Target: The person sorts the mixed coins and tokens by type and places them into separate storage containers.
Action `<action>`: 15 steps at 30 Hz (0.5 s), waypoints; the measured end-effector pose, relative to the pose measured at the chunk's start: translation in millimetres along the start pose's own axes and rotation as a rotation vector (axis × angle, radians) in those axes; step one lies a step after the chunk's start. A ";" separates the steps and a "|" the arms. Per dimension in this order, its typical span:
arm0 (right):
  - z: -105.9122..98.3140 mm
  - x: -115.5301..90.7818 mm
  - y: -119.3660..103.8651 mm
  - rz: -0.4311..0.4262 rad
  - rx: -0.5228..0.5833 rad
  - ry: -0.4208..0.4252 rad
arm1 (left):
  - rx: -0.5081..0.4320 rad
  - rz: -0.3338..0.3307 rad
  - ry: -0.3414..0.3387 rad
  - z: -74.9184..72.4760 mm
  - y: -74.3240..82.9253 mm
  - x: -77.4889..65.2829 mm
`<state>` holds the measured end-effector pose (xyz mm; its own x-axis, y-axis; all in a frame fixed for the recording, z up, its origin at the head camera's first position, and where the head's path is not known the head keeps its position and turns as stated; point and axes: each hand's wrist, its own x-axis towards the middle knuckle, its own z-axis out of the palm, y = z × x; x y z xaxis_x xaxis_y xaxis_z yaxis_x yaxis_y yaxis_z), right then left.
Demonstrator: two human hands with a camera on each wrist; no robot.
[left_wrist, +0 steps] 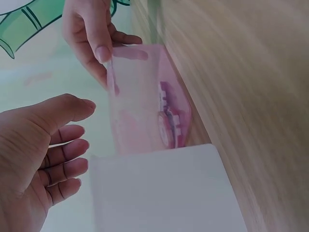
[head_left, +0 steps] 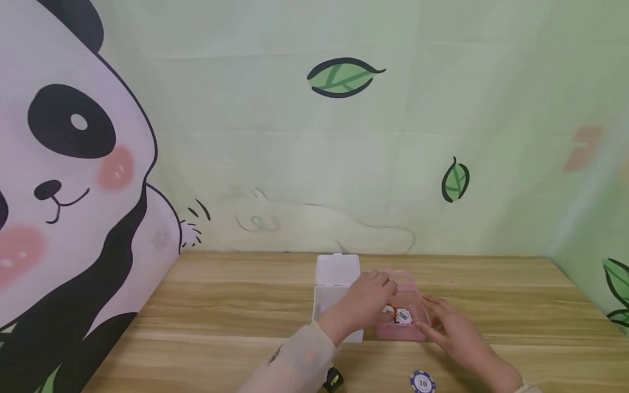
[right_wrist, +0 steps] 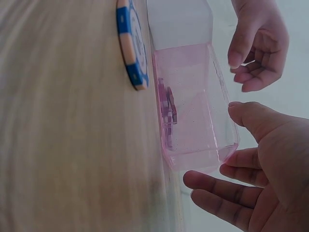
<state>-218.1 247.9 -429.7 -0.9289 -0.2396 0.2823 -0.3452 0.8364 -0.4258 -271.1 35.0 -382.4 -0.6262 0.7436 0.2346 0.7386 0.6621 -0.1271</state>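
Observation:
A pink see-through box point(head_left: 402, 332) stands on the table with its lid raised at the back. Poker chips point(head_left: 404, 316) lie inside, one white and marked 500. Above the box's left part hovers my left hand point(head_left: 366, 300), thumb and fingers loosely bent and apart, nothing between them in the left wrist view. My right hand point(head_left: 454, 330) holds the box's right end, thumb at the front corner and fingers toward the back. In the right wrist view the right thumb point(right_wrist: 253, 116) touches the rim. Left of the pink box is a white box point(head_left: 338, 271), lid up, partly hidden by my left arm.
A blue and white chip point(head_left: 423, 382) marked 10 lies on the wooden table point(head_left: 236, 316) near the front edge. A small black object point(head_left: 334, 378) shows beside my left sleeve. Behind the table hangs a backdrop point(head_left: 245, 109) with a panda and leaves.

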 end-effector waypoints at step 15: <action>1.3 -1.8 -1.1 -0.051 -0.031 0.047 | 0.047 0.096 0.154 -10.4 13.5 -19.5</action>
<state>-216.2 246.7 -430.9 -0.9027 -0.2594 0.3434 -0.3868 0.8390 -0.3829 -246.3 28.5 -378.6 -0.5052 0.7829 0.3631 0.7784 0.5951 -0.1999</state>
